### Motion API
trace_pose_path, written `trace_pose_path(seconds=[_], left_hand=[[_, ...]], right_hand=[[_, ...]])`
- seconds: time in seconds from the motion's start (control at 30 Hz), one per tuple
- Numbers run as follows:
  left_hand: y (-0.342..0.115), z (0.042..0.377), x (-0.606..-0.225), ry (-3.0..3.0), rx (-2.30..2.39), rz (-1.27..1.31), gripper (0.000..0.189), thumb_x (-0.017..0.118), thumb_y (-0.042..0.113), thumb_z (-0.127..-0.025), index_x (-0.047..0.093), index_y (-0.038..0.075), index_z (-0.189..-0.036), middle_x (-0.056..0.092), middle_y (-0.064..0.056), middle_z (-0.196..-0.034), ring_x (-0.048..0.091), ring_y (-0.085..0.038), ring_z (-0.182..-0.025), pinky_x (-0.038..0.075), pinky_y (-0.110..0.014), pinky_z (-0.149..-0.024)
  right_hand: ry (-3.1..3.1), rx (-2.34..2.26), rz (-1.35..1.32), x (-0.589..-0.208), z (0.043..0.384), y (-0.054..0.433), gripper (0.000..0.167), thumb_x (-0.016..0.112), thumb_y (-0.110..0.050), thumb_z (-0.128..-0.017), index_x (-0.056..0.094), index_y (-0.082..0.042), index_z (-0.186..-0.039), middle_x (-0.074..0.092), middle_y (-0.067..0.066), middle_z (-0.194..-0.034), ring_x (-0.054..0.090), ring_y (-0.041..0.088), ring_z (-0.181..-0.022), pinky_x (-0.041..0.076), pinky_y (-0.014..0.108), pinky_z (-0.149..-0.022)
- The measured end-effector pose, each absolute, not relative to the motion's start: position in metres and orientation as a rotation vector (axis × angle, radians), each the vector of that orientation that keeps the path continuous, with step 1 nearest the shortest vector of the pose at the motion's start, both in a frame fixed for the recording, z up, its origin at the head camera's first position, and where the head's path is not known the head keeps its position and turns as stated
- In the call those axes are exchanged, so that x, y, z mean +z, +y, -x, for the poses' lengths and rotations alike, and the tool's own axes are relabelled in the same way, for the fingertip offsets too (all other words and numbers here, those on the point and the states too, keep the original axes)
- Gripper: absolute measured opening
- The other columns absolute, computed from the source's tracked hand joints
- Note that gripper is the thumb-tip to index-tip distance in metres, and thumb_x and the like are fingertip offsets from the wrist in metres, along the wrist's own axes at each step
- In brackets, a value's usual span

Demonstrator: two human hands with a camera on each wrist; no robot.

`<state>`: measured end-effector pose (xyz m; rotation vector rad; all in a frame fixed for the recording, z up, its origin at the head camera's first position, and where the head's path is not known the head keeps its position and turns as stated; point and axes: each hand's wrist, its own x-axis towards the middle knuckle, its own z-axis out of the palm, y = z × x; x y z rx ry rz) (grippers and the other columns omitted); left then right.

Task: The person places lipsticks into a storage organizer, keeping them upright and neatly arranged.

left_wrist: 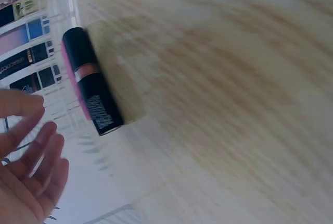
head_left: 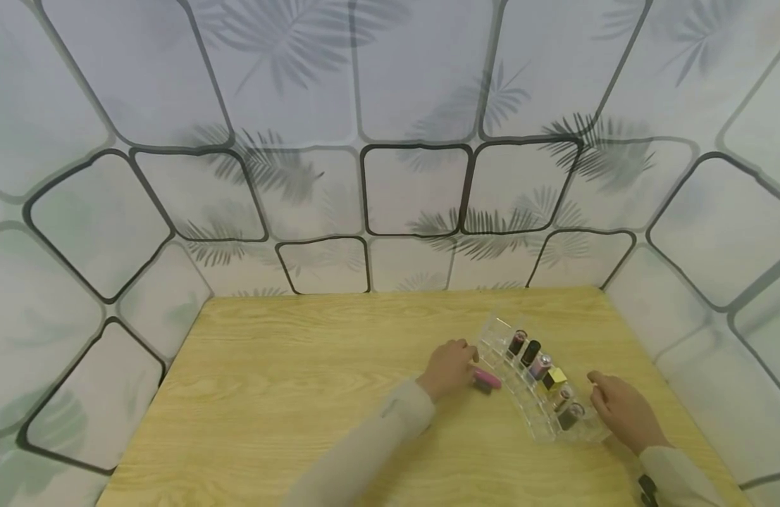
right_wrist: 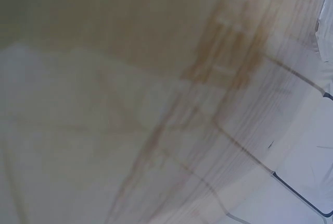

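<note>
A clear curved organizer (head_left: pixel 532 408) stands on the table with several lipsticks upright in its compartments, among them one with a yellow cap (head_left: pixel 554 379). Outside its left side a pink tube (head_left: pixel 489 377) and a black lipstick (left_wrist: pixel 94 86) with a coppery band lie side by side. My left hand (head_left: pixel 449 367) hovers beside these two, and its fingers (left_wrist: pixel 48 153) are loosely bent with nothing between them. Close to the organizer's right end is my right hand (head_left: pixel 626 412), fingers relaxed and no held thing visible; contact with the organizer cannot be made out. The right wrist view does not show that hand.
The wood-grain table (head_left: pixel 288 394) reaches back to a patterned curtain (head_left: pixel 415 190) that also hangs along the left and right sides. A dark band (head_left: pixel 647 489) sits at the right sleeve.
</note>
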<state>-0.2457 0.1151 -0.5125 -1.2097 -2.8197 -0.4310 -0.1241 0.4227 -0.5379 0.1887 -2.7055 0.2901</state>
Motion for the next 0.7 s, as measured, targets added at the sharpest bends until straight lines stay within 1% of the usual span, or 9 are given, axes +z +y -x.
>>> trace_pose_path(seconds=[0.1, 0.23, 0.47, 0.7], left_hand=[[0.112, 0.244, -0.517, -2.778, -0.344, 1.296, 0.015, 0.066, 0.024, -0.085, 0.065, 0.017, -0.098, 0.063, 0.004, -0.089, 0.055, -0.007, -0.075, 0.042, -0.013, -0.064], [0.111, 0.244, -0.524, -2.764, -0.266, 1.345, 0.015, 0.066, 0.028, -0.086, 0.065, 0.018, -0.097, 0.062, 0.006, -0.088, 0.053, -0.006, -0.076, 0.042, -0.014, -0.066], [0.113, 0.244, -0.529, -2.772, -0.17, 1.366, 0.015, 0.063, 0.028, -0.087, 0.066, 0.019, -0.099, 0.062, 0.006, -0.088, 0.052, -0.006, -0.076, 0.041, -0.014, -0.066], [0.116, 0.244, -0.534, -2.816, -0.159, 1.365, 0.011, 0.062, 0.026, -0.089, 0.067, 0.019, -0.095, 0.062, 0.006, -0.085, 0.049, -0.006, -0.072, 0.04, -0.014, -0.064]], right_hand=[[-2.714, 0.302, -0.186, -0.538, 0.124, 0.423, 0.02, 0.056, -0.001, -0.08, 0.062, 0.0, -0.1, 0.064, 0.006, -0.076, 0.052, 0.014, -0.06, 0.044, 0.033, -0.054], [-2.721, 0.319, -0.188, -0.538, 0.124, 0.423, 0.02, 0.056, -0.001, -0.081, 0.062, 0.0, -0.101, 0.064, 0.006, -0.077, 0.053, 0.015, -0.061, 0.045, 0.034, -0.055], [-2.71, 0.313, -0.2, -0.539, 0.125, 0.424, 0.02, 0.055, -0.001, -0.081, 0.062, -0.001, -0.1, 0.063, 0.004, -0.074, 0.05, 0.012, -0.059, 0.043, 0.032, -0.053], [-2.701, 0.302, -0.204, -0.539, 0.125, 0.424, 0.02, 0.054, -0.001, -0.081, 0.062, -0.001, -0.099, 0.063, 0.005, -0.074, 0.051, 0.013, -0.059, 0.044, 0.032, -0.053]])
